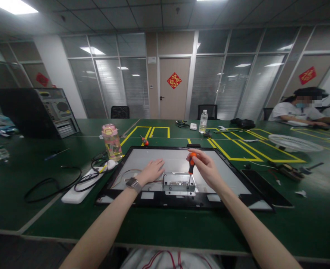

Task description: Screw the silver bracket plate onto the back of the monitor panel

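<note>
A flat display panel [170, 158] with a black frame lies face down or back up, I cannot tell which, on the green table in front of me. Near its front edge sits a metal bracket [178, 182]. My right hand [205, 164] grips an orange and black screwdriver [192, 164], held upright with its tip at the right end of the bracket. My left hand [151, 171], with a watch [133, 183] on the wrist, rests flat on the panel left of the bracket, fingers stretched out. Thin wires [125, 172] run beside it.
Left of the panel are a white power strip [81, 185], black cables [50, 180], a pink bottle [112, 142] and a computer case [36, 112]. A black phone-like slab [265, 186] lies at right. Farther back stands a water bottle [203, 121]. A co-worker [296, 110] sits far right.
</note>
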### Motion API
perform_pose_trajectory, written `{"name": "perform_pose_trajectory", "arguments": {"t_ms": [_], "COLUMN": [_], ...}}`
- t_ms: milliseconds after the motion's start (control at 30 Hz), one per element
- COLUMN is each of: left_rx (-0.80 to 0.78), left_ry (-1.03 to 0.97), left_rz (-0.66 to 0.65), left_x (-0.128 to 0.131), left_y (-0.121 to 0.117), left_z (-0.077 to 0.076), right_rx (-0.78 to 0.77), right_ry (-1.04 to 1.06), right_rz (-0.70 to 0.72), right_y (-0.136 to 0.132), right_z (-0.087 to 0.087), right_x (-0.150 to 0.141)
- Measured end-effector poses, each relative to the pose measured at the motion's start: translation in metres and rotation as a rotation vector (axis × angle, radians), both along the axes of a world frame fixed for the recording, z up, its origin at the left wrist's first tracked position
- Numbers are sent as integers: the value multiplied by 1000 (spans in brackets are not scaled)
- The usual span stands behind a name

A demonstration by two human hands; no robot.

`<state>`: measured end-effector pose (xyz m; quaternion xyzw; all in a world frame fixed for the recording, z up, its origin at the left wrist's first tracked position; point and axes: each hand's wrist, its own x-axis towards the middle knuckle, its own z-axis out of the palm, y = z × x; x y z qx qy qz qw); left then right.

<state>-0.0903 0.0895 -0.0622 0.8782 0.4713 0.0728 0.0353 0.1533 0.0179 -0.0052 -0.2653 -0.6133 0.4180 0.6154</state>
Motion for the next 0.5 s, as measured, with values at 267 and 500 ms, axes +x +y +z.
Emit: {"name": "perform_pose_trajectory", "arguments": {"t_ms": [267, 500], "left_rx": [-2, 4], "left_ry": [-2, -2], "left_rz": [7, 4], "left_x": [1, 2], "left_y": [-2, -1], "left_z": [2, 0], "right_rx": [17, -2], "right_ry": [-31, -25], "right_rz": [-1, 3], "right_y": [2, 3], "right_z": [-3, -3], "right_x": [1, 3]}}
